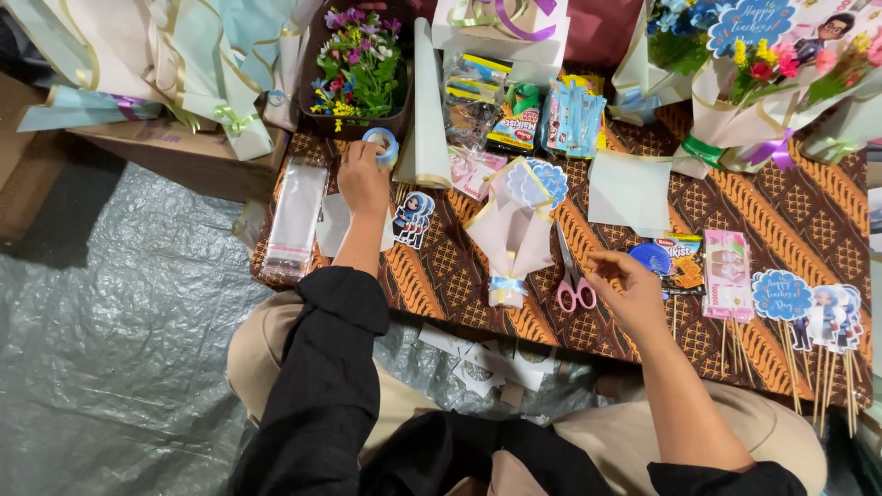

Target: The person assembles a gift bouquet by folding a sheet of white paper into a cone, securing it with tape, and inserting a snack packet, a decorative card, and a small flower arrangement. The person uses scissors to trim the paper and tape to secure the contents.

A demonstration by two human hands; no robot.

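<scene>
Hands: L gripping tape roll | R loosely curled, empty, nr pink scissors

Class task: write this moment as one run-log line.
left hand: on tape roll | right hand: open, beside scissors | small bouquet: lying between hands on table

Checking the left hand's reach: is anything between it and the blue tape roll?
Nothing visible. The left hand already reaches the blue ring-shaped tape roll, fingers at its near edge. The rolled cream paper cone stands just beside it, not between.
</scene>
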